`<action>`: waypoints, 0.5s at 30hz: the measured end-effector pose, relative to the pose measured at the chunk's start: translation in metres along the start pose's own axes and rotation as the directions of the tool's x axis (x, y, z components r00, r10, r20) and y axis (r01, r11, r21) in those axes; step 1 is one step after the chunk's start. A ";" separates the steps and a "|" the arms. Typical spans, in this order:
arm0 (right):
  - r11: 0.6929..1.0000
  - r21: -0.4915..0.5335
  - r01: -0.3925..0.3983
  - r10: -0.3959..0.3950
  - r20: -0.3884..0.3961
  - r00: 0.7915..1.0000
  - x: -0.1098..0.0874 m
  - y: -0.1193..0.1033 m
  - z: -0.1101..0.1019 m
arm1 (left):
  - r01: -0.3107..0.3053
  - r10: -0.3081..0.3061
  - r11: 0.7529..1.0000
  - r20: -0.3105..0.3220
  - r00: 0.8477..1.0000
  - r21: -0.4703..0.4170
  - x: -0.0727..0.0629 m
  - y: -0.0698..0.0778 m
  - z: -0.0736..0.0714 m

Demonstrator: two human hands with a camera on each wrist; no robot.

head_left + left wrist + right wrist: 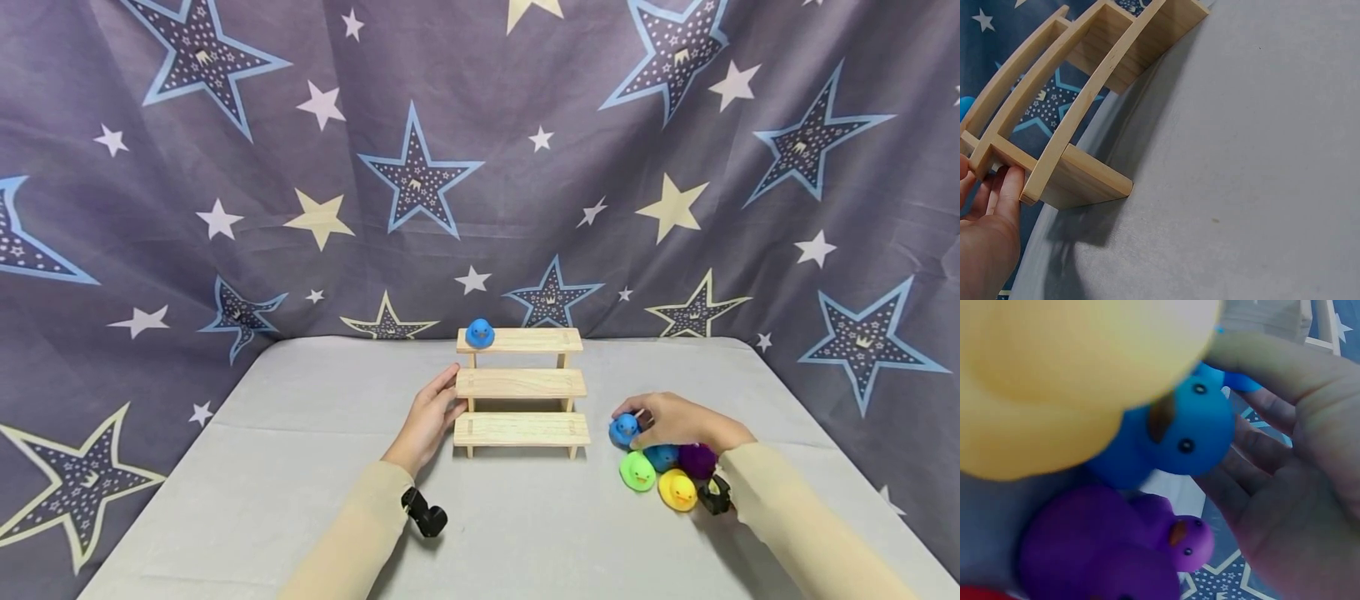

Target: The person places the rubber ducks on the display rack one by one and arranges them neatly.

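A three-step wooden shelf (521, 429) stands mid-table with a blue rubber duck (480, 334) on the left end of its top step. My left hand (429, 421) holds the shelf's left side at the middle step, and its fingers (1009, 197) lie against the wood in the left wrist view. On the right, my right hand (675, 419) pinches another blue rubber duck (624, 430) between thumb and fingers. Close by it sit a green duck (637, 472), a yellow duck (678, 490), a second blue duck (1191, 425) and a purple duck (697, 460).
A grey cloth (300, 500) covers the table. Behind it hangs a dark curtain with stars (420, 275). Something red (985, 594) peeks in at the lower left corner of the right wrist view, mostly hidden.
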State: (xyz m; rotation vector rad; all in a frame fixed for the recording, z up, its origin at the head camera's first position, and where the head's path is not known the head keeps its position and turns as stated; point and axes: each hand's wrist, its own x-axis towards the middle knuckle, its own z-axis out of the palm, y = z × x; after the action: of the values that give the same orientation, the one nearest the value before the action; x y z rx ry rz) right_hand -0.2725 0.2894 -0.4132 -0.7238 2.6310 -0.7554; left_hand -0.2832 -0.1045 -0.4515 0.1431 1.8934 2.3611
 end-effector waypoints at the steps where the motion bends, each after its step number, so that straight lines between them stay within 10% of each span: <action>1: 1.000 -0.005 0.007 -0.008 -0.004 1.000 0.000 -0.001 -0.002 | 0.002 -0.002 1.000 -0.001 1.000 0.001 0.000 0.000 0.000; 15: 0.988 -0.112 0.102 -0.114 -0.100 0.988 -0.006 -0.030 -0.043 | 0.005 -0.005 1.000 -0.001 1.000 -0.002 0.001 0.000 -0.001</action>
State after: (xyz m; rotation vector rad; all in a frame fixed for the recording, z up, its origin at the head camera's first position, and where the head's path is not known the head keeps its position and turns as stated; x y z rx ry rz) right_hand -0.2742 0.2881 -0.3607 -0.8851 2.7648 -0.7046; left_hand -0.2841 -0.1052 -0.4512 0.1369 1.8899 2.3604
